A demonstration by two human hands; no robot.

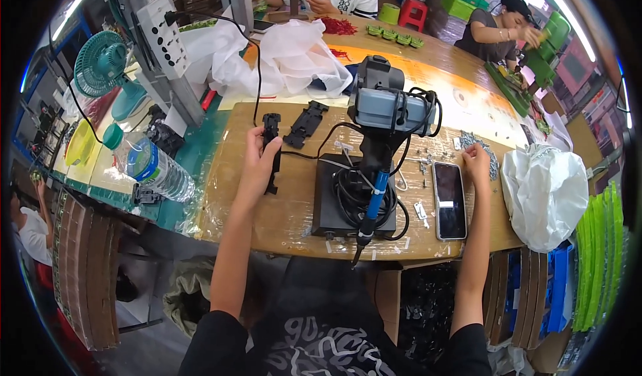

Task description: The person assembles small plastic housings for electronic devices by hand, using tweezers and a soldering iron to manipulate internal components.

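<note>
My left hand [257,160] is closed around a long black plastic chassis part [272,145], held upright over the brown work board. A similar black chassis part [306,123] lies flat just to its right. At the right, my right hand [475,164] has its fingertips pinched together at the edge of a pile of small grey metal pieces [487,152]. Whatever is between those fingertips is too small to make out. Beside that forearm lies a phone [449,201] with a dark screen.
Between my arms stands a black base [326,199] with a grey-blue device [391,110], coiled cable and a blue-and-black pen-shaped tool [378,195]. A water bottle [157,168] and fan [105,65] stand left, a white bag [545,195] right. Two people work across the table.
</note>
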